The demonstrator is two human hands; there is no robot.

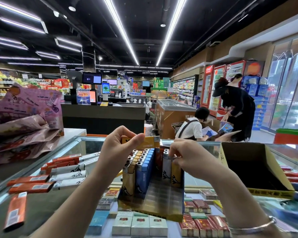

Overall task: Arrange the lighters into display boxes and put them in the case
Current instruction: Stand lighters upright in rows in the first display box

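A slim yellow plastic lighter (147, 143) lies level in the pinch of the left hand (122, 145), above the partly filled blue-and-yellow cardboard display box (151, 201) on the glass desk (62, 148). The right hand (187, 157) pinches the metal top of a white lighter (166, 167) standing in that box. Left of both hands, loose orange and white lighters (46, 177) lie flat; right of them an empty yellow cardboard box (255, 170) gapes.

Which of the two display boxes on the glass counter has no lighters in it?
The open yellow-rimmed box at far right; its dark interior is bare, unlike the box between the hands.
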